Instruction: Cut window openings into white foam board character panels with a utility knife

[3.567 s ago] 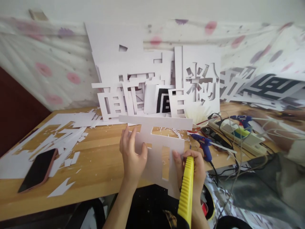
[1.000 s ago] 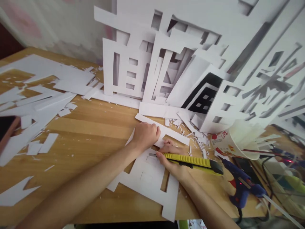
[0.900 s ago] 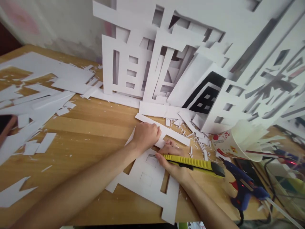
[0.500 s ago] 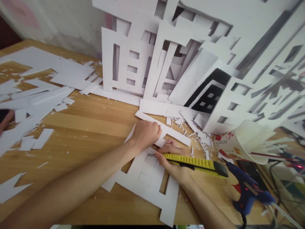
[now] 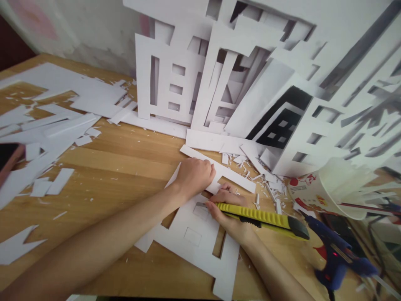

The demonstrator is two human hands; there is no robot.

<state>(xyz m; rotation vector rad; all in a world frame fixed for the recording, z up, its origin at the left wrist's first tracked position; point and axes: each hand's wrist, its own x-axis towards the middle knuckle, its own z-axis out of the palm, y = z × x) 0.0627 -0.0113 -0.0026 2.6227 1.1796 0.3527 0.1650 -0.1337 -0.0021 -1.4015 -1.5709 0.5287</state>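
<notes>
A white board (image 5: pixel 200 244) with cut-out openings and pencilled rectangles lies on the wooden table. My left hand (image 5: pixel 196 177) presses on its upper part, fingers curled in; whatever they grip, if anything, is hidden. Just right of it, my right hand (image 5: pixel 230 213) is closed around a yellow utility knife (image 5: pixel 260 215). The knife's blade points left and rests at a small drawn rectangle on the board. A narrow white strip (image 5: pixel 238 179) lies beyond both hands.
Upright white cut-out panels (image 5: pixel 163 83) stand behind. White offcuts (image 5: pixel 94 92) and a phone (image 5: pixel 9 159) lie left. At right are a paper cup (image 5: pixel 316 190) with translucent sticks and a blue glue gun (image 5: pixel 336 253). Scraps (image 5: pixel 266 179) litter the table.
The whole view has shifted slightly, with things appearing a little further right. Both hands keep nearly the same place on the board, and the knife is still held.
</notes>
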